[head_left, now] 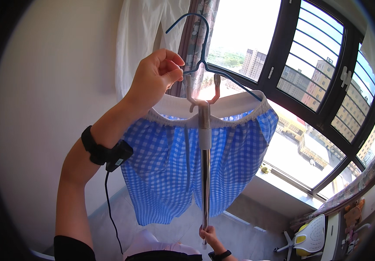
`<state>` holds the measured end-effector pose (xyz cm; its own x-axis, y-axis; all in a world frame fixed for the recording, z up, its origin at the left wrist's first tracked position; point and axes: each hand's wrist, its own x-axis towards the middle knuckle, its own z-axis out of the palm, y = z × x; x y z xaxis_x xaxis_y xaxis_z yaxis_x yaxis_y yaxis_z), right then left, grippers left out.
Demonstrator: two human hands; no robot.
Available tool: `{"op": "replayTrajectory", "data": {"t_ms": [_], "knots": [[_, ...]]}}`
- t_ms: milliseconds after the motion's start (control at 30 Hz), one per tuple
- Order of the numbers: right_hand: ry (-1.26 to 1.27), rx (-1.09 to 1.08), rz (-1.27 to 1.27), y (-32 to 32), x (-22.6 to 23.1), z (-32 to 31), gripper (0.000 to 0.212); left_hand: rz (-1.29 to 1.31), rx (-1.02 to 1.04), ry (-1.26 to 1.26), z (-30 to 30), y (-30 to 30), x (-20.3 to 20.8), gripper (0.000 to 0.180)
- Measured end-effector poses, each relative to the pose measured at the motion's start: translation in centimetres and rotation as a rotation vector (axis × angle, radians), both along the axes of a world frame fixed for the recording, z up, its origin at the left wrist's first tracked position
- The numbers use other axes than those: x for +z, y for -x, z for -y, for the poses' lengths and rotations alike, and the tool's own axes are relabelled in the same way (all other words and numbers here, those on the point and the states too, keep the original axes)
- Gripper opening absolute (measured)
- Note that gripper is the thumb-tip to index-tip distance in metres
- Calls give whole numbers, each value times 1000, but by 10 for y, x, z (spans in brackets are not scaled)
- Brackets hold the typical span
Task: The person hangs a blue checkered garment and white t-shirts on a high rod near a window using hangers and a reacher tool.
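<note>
A dark blue clothes hanger (pixel 205 40) is up in front of me, its hook curving to the left. From it hangs a pair of blue-and-white checked shorts (pixel 235 161) with a white elastic waistband. My left hand (pixel 158 77) is closed, thumb and fingers pinching the hanger's left arm just below its neck. Low in the view, my right hand (pixel 210 236) wraps round a shiny metal pole (pixel 205 182). The pole rises in front of the shorts to a two-pronged fork (pixel 204 103), whose tips come up against the hanger's arms.
A dark-framed window (pixel 279 85) with bars fills the right, a curtain (pixel 198 26) beside it. Plain wall (pixel 57 108) stands at left. A white chair (pixel 313 235) is at the lower right beside a desk. A black cable (pixel 109 204) trails from my left wrist strap.
</note>
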<state>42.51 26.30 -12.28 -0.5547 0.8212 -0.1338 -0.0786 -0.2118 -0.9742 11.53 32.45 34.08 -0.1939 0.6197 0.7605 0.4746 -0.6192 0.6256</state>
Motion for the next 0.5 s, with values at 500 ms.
{"op": "replayTrajectory", "data": {"t_ms": [500], "knots": [[-118, -325, 62, 131, 16, 26, 28, -171, -226, -190, -20, 82, 38, 14]]}}
